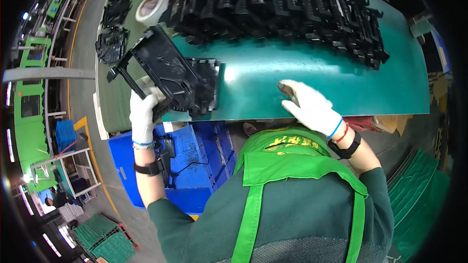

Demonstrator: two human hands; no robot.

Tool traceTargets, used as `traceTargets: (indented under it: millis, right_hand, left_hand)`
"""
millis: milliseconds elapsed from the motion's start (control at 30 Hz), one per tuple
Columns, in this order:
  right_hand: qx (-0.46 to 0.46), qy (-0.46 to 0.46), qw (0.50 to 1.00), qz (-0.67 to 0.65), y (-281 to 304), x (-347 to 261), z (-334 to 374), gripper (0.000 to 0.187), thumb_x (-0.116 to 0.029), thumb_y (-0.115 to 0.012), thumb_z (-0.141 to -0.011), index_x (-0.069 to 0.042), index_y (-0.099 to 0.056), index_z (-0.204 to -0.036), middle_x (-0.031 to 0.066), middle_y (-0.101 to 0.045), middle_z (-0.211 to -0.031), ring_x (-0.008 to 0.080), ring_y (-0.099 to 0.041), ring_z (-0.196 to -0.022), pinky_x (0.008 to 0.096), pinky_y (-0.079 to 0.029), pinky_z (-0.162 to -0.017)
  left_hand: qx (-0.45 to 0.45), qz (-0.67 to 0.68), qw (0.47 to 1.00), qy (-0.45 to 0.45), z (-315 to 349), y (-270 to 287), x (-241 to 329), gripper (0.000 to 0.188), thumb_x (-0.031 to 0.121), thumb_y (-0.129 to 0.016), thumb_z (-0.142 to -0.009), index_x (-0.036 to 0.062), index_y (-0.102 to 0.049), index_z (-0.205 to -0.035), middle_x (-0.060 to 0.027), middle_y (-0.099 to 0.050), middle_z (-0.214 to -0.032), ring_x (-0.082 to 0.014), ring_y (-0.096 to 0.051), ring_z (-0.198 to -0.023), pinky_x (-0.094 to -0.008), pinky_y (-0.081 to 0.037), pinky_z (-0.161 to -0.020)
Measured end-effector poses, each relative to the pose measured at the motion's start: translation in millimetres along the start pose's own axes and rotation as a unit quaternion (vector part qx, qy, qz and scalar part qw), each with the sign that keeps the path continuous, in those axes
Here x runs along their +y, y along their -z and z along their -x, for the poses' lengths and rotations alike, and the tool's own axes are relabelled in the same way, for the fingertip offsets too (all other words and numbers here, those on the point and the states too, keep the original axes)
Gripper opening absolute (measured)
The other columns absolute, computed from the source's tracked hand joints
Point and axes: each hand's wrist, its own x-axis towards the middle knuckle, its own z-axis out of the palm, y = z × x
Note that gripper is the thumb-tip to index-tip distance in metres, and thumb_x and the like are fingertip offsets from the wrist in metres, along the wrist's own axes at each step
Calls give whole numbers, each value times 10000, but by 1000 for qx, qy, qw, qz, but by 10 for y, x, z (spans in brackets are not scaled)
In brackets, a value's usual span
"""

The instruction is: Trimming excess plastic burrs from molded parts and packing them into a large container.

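Gloved worker at a green table, one black frame lifted.

From the head camera: the left hand (143,115), in a white glove, is closed around the lower edge of a black plastic frame (158,65) and holds it tilted up over the table's left end, just above another black part (207,85) lying flat there. The right hand (308,104), also gloved, rests open and palm down on the bare green table (341,83), holding nothing. A long row of black parts (282,7) lies across the far side, with tape rolls (153,0) at its left end. A blue bin (190,165) sits below the table's near edge.
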Motion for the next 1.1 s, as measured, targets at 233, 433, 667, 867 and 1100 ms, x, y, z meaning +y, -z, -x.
traceTargets:
  millis: [233, 433, 667, 867, 1100]
  right_hand:
    - [55, 141, 962, 227, 508, 401, 95, 416, -325, -738, -921, -97, -624, -1250, 142, -634, -1022, 357, -618, -988, 476, -491, -855]
    - [36, 227, 911, 342, 538, 988, -75, 394, -343, -780, -871, -110, -628, -1150, 118, -603, -1030, 335, -616, -1007, 470, -488, -829]
    - [-65, 219, 891, 393, 558, 1039, -215, 383, -340, -781, -871, -98, -621, -1121, 139, -631, -1017, 357, -644, -985, 491, -511, -788]
    - [-194, 79, 925, 317, 586, 958, -297, 366, -381, -709, -950, -86, -629, -1150, 181, -673, -929, 398, -686, -893, 528, -536, -783]
    - [-56, 90, 973, 204, 685, 791, 67, 343, -348, -734, -949, -61, -624, -1102, 175, -678, -893, 387, -689, -855, 518, -529, -758]
  left_hand:
    - [-276, -230, 933, 21, 347, -1280, 14, 352, 97, -729, -754, 32, -665, -1094, -87, -683, -863, -184, -687, -806, -317, -545, -770]
    - [-377, -280, 874, 124, 352, -2043, -144, 344, 113, -735, -700, 38, -638, -1022, -65, -647, -825, -190, -643, -786, -328, -525, -745]
    - [-383, -325, 857, 113, 315, -2166, -72, 332, 158, -738, -676, 38, -644, -971, -68, -619, -817, -214, -622, -787, -340, -523, -744]
    - [-383, -304, 868, 83, 291, -2121, -215, 337, 154, -723, -685, 30, -644, -989, -67, -620, -791, -217, -630, -767, -339, -527, -737]
    - [-389, 62, 884, 250, 410, -1864, 60, 326, 169, -703, -837, 25, -640, -1123, -47, -660, -786, -133, -629, -668, -292, -497, -614]
